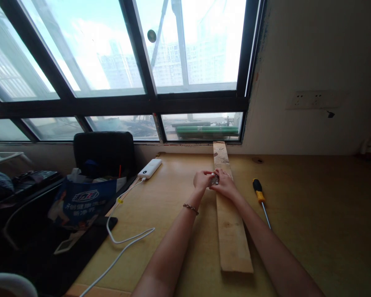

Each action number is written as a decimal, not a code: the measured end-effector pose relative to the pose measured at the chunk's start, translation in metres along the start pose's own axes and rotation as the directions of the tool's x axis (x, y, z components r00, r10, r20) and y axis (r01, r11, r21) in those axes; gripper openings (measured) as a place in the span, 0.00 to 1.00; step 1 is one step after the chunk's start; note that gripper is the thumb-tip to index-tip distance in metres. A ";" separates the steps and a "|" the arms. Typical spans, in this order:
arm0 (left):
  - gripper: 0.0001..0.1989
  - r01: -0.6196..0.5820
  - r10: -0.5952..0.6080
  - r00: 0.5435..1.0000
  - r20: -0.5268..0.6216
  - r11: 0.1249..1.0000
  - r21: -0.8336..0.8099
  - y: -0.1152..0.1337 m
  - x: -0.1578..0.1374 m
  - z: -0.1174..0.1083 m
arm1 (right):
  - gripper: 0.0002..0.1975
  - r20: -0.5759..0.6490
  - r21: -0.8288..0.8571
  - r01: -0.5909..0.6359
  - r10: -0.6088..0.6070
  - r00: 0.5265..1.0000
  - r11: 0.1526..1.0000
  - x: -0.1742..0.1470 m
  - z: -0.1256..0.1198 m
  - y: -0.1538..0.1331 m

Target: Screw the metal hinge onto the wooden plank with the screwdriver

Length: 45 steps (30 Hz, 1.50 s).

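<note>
A small metal hinge [214, 179] with screw holes is held between my two hands, over the left edge of a long wooden plank [231, 231]. My left hand [203, 180] pinches the hinge's left side with closed fingers. On the other side, my right hand [225, 184] has its fingers closed on the hinge and lies over the plank. A screwdriver [259, 192] with a black and yellow handle rests on the table to the right of my right hand.
The plank lies lengthwise on the wooden table [179, 247], reaching toward the window. A white power bank [150, 168] with a white cable [123, 251] sits at the table's left edge. Beyond it are a black chair [103, 150] and a blue bag [83, 202].
</note>
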<state>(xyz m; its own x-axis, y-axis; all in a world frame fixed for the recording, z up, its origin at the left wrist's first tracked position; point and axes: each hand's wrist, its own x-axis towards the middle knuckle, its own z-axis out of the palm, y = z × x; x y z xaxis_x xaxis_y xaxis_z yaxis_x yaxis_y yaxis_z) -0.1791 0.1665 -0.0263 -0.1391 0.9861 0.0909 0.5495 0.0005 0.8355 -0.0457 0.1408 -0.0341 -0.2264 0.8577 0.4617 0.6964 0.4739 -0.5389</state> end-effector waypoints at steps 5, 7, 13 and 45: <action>0.13 0.004 -0.002 0.999 -0.037 0.997 0.073 0.010 -0.012 0.000 | 0.32 -0.007 -0.012 0.002 -0.002 1.000 1.000 0.000 0.001 0.000; 0.12 -0.016 0.025 0.997 -0.070 0.992 0.128 0.015 -0.015 0.000 | 0.31 -0.010 -0.013 0.005 -0.005 1.000 1.000 0.000 0.001 0.000; 0.13 -0.023 0.024 1.000 -0.008 0.997 0.077 0.008 -0.007 -0.002 | 0.33 -0.007 0.001 0.004 -0.004 1.000 1.000 -0.001 0.000 -0.002; 0.10 -0.024 0.027 0.997 0.071 0.998 -0.053 0.000 0.001 -0.008 | 0.36 -0.013 0.021 -0.003 0.003 1.000 1.000 -0.001 0.000 0.000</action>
<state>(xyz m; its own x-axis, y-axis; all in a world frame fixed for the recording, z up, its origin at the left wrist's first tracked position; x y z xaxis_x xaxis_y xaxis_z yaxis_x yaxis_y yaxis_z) -0.1859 0.1664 -0.0217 -0.0652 0.9951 0.0750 0.5085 -0.0315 0.8605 -0.0458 0.1400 -0.0342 -0.2158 0.8565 0.4689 0.6823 0.4758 -0.5550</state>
